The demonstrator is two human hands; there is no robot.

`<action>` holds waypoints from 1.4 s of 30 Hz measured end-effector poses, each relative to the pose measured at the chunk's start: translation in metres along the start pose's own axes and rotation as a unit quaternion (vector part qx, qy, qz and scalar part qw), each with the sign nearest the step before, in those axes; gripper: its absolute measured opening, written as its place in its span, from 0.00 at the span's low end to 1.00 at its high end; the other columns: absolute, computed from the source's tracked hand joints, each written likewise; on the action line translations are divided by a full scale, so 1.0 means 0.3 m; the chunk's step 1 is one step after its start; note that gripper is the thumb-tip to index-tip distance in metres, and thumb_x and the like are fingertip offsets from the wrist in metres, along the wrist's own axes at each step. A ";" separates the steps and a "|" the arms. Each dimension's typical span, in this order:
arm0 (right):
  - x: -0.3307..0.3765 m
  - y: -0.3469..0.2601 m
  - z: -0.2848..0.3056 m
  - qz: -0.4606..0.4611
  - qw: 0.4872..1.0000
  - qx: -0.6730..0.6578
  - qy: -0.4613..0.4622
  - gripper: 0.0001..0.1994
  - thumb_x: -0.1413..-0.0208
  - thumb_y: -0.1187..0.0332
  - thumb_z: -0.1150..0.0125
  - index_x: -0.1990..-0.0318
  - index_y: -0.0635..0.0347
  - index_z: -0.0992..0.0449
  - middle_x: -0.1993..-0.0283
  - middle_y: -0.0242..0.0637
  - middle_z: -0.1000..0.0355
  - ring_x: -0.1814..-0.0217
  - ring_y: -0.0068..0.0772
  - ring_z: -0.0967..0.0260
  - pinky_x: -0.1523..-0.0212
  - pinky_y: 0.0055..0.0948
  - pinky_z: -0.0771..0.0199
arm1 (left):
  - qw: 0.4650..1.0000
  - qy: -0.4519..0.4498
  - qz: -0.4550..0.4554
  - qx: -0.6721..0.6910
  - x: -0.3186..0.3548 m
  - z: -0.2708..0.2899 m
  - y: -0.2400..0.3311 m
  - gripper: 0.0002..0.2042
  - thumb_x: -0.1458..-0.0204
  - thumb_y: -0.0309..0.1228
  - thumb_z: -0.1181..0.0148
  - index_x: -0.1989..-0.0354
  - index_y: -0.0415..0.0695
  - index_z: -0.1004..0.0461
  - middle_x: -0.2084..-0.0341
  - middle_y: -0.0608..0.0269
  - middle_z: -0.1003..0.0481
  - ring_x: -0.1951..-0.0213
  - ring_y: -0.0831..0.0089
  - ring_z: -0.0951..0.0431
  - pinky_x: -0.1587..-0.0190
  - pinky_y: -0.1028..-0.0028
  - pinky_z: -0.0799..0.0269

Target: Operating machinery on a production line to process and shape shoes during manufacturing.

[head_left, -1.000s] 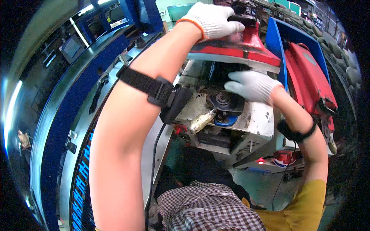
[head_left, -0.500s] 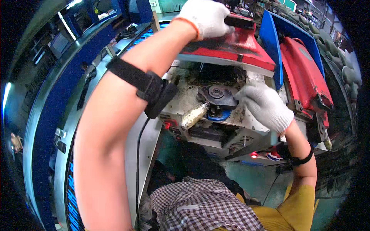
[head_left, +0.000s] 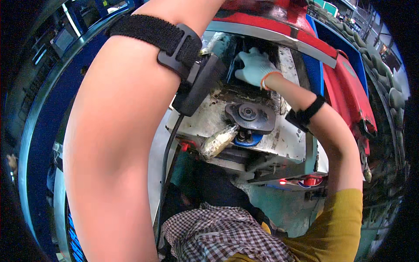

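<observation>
My left forearm [head_left: 174, 43] runs up past the top edge, so the left hand is out of sight. It points toward the raised red machine cover [head_left: 262, 15]. My right hand [head_left: 255, 67], in a white knit glove with an orange cuff edge, reaches under the cover into the machine's dark recess [head_left: 242, 89]. Its fingers look apart, lying near dark parts inside; their tips are partly lost in shadow. Nearer to me on the worn, pale machine bed sits a dark metal clamp plate [head_left: 249, 115] with a round boss. A lever handle wrapped in yellowish tape [head_left: 217, 142] sticks out from it.
A second red cover [head_left: 349, 91] stands at the right beside a blue panel [head_left: 316, 78]. Farther right are stacked grey-green pieces [head_left: 395, 87]. A long metal-edged rack [head_left: 32, 131] curves along the left. A black cable [head_left: 168, 161] hangs from my left arm strap.
My right hand has left the clamp plate and moved up into the recess under the red cover. My left hand has gone out of view at the top; the cover appears higher and closer.
</observation>
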State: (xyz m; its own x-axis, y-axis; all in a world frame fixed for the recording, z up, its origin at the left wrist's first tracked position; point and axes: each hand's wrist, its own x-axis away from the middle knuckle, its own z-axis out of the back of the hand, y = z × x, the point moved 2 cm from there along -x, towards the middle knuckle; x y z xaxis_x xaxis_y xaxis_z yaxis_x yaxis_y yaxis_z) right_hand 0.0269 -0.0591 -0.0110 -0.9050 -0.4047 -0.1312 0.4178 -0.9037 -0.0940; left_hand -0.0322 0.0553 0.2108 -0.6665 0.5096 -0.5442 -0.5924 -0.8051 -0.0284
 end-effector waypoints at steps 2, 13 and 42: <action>0.009 -0.030 0.007 -0.004 1.000 0.007 0.004 0.35 0.51 0.50 0.35 0.32 0.44 0.29 0.35 0.55 0.37 0.33 0.66 0.39 0.31 0.51 0.34 | 0.999 -0.010 -0.008 -0.030 -0.001 0.010 -0.016 0.16 0.53 0.42 0.35 0.58 0.49 0.15 0.62 0.46 0.17 0.57 0.51 0.16 0.50 0.61 0.23; 0.177 -0.012 0.079 0.041 0.997 -0.068 0.006 0.41 0.41 0.45 0.40 0.25 0.57 0.40 0.24 0.61 0.43 0.24 0.62 0.44 0.27 0.43 0.40 | 0.999 0.003 -0.031 -0.020 0.024 -0.014 0.036 0.21 0.55 0.48 0.36 0.57 0.49 0.14 0.59 0.47 0.17 0.54 0.51 0.17 0.48 0.60 0.23; 0.353 -0.100 -0.877 -0.193 0.951 -0.239 -0.033 0.21 0.35 0.65 0.44 0.39 0.71 0.27 0.42 0.46 0.24 0.37 0.40 0.28 0.35 0.34 0.32 | 0.999 -0.031 -0.002 0.032 -0.066 -0.034 0.005 0.21 0.47 0.47 0.30 0.53 0.44 0.16 0.70 0.58 0.17 0.68 0.70 0.21 0.61 0.69 0.25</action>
State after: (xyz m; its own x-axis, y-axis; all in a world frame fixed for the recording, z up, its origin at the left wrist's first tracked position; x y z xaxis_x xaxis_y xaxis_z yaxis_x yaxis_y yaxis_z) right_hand -0.0601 -0.0380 -0.2817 -0.9949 -0.0776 0.0650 0.0277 -0.8262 -0.5627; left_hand -0.0153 0.0410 0.2128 -0.6895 0.5327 -0.4907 -0.6216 -0.7830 0.0235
